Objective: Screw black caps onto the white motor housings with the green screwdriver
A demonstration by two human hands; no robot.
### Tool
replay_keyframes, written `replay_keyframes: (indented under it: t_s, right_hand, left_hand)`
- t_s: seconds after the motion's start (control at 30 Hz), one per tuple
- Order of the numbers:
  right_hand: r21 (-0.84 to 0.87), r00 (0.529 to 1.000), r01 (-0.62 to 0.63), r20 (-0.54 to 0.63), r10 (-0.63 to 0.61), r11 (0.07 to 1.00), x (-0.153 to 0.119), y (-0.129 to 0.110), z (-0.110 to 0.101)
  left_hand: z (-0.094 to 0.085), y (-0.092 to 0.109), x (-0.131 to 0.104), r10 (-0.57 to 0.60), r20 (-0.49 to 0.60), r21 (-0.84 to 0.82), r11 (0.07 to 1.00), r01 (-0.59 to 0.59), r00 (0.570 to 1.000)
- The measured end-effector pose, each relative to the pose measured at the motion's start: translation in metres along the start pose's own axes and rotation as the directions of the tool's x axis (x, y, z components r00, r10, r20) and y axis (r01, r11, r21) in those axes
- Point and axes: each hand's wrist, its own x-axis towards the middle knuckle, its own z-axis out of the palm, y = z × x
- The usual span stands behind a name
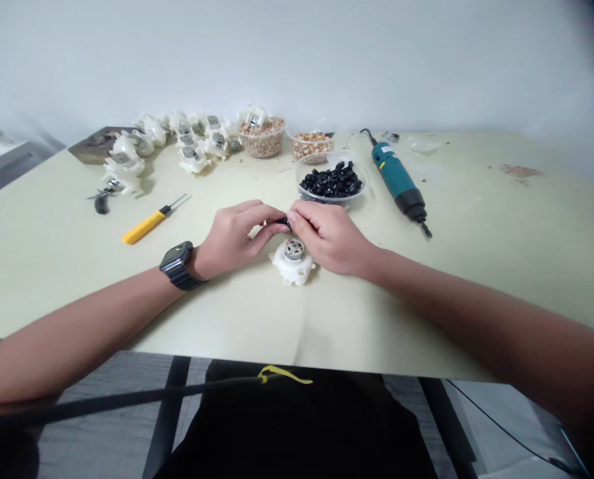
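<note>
Pinching a small black piece [283,221] beside a white plastic part [295,271]

From my remote view, both forearms reach inward over the table [237,319], and the hands meet near its middle. My left hand [239,234] is arched, a dark watch [177,259] around its wrist; my right hand [329,238] comes in with its back up and fingers curled.

The black piece looks hard and glossy, though fingers partly cover it. Just on the near side of the hands, the white part rests on the pale, smooth tabletop, lumpy in outline, with a round metal motor [295,249] on top. Beyond, a clear round tub [301,193] holds shiny black pieces [331,179].

My left thumb and forefinger close on the black piece, leaving a rounded gap behind their tips. My right thumb presses against its curled forefinger, right beside the piece; I cannot tell whether that hand grips it too.
</note>
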Motion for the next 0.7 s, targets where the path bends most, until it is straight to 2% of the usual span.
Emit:
replay_keyframes:
  t_s: [0.07, 0.17, 0.27, 0.43, 0.57, 0.7]
  right_hand:
    - [0.015, 1.0, -0.004, 0.006, 0.004, 1.0, 0.0002, 0.0001, -0.0002]
    - [0.042, 0.999, -0.031, 0.018, 0.031, 0.999, 0.0004, -0.0004, -0.0006]
    - [0.086, 0.996, -0.083, 0.037, 0.08, 0.993, 0.0005, -0.0015, -0.0016]
    - [0.148, 0.984, -0.165, 0.089, 0.153, 0.975, 0.0013, -0.0027, -0.0057]
    - [0.143, 0.986, -0.134, 0.121, 0.117, 0.981, 0.0024, -0.001, -0.0088]
    - [0.127, 0.988, -0.103, 0.126, 0.087, 0.987, 0.003, 0.0007, -0.0101]
  left_hand:
    - [0.0006, -0.0017, -0.0001, 0.07, -0.02, 0.016, 0.997, -0.07, 0.997]
    - [0.0008, -0.0014, -0.0003, 0.092, -0.014, 0.027, 0.995, -0.091, 0.996]
    - [0.0004, 0.0005, -0.0005, 0.06, -0.001, 0.009, 0.998, -0.06, 0.998]
    - [0.0009, 0.004, -0.0011, -0.058, 0.0, -0.068, 0.996, 0.058, 0.998]
    - [0.0016, 0.0057, -0.0018, -0.072, -0.031, -0.087, 0.994, 0.07, 0.997]
    - [0.0013, 0.0049, -0.0017, -0.011, -0.031, -0.034, 0.999, 0.01, 0.999]
